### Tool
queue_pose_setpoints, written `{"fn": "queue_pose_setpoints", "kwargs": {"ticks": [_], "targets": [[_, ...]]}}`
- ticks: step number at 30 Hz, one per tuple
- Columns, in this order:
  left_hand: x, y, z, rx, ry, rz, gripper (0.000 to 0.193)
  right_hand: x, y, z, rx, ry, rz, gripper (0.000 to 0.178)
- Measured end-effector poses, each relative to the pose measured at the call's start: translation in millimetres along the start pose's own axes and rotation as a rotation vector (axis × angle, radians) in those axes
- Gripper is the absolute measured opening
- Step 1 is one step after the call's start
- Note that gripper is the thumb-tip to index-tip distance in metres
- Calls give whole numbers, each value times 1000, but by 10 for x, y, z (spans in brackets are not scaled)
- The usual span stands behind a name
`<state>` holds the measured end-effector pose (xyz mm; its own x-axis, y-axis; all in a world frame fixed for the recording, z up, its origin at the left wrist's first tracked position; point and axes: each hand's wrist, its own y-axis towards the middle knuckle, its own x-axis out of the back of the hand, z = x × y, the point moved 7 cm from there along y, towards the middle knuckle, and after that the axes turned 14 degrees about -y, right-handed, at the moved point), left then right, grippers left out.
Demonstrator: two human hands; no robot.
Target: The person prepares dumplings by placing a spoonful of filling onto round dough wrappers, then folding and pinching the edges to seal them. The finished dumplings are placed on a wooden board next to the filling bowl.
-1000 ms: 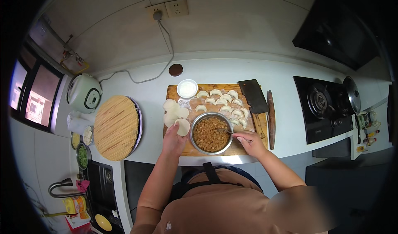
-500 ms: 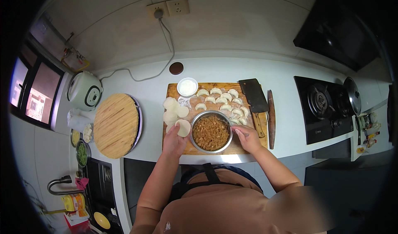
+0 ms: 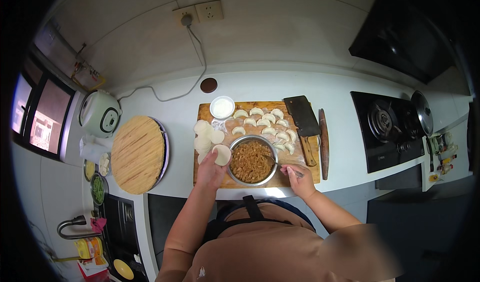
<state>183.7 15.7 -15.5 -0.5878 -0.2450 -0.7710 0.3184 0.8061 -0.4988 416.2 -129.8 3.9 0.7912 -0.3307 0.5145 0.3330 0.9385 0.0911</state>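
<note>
My left hand holds a round dumpling wrapper beside the left rim of a metal bowl. Brown minced filling fills that bowl. On its right side, my right hand grips a spoon by the handle, and the spoon's head dips into the filling. More wrappers lie overlapping just beyond my left hand. Several folded dumplings rest on the floured wooden board, behind and to the right of the bowl. A small bowl of white flour sits at the board's far left.
A cleaver lies on the board's right side, with a rolling pin beside it. Left stands a round wooden lid; behind it is a rice cooker. The gas stove is at right, the sink at lower left.
My right hand has shifted slightly down, and the spoon's head now shows in the filling, near the bowl's right side. My left hand still holds the wrapper. The whole view has shifted slightly.
</note>
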Motion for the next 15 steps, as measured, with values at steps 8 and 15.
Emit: {"fn": "queue_pose_setpoints", "kwargs": {"ticks": [8, 15], "targets": [[19, -5, 37, 10, 37, -27, 24, -168, -31, -339, -277, 342, -29, 26], [53, -40, 18, 13, 24, -13, 26, -376, 60, -307, -319, 452, -41, 26]]}}
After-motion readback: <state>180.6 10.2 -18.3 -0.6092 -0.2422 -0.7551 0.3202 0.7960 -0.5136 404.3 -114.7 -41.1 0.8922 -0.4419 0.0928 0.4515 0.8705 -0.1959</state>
